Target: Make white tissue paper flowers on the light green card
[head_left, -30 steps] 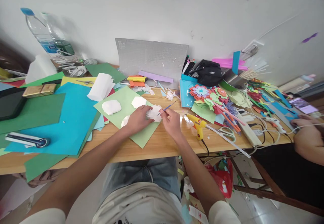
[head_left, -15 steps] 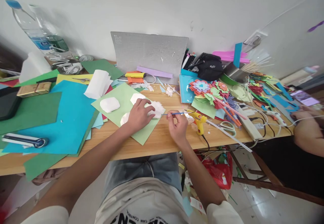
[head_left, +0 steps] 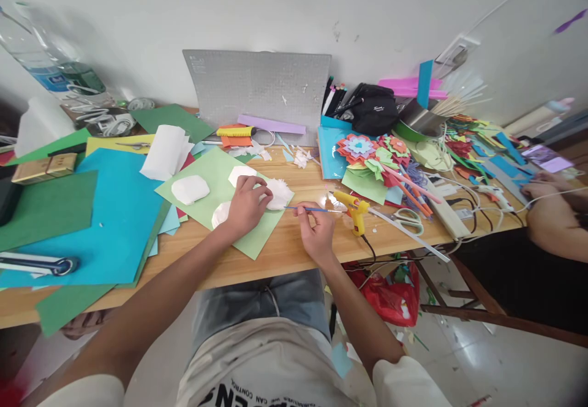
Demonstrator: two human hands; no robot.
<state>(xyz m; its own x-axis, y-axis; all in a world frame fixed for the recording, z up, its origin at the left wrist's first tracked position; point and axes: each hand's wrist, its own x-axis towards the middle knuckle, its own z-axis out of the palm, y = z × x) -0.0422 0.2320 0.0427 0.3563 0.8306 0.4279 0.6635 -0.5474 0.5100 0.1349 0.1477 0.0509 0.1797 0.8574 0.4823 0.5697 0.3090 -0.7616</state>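
Wooden tabletop (head_left: 215, 267); right hand (head_left: 316, 233) pinches a thin blue stick (head_left: 309, 209); left hand (head_left: 249, 203) presses fringed white paper (head_left: 278, 193), which a careless poke could tear.

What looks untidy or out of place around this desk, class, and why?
A dark green sheet juts past the desk's front edge at the left, so it might slip off. Loose white scraps litter the wood below the grey mat, and a light blue piece lies on the floor.
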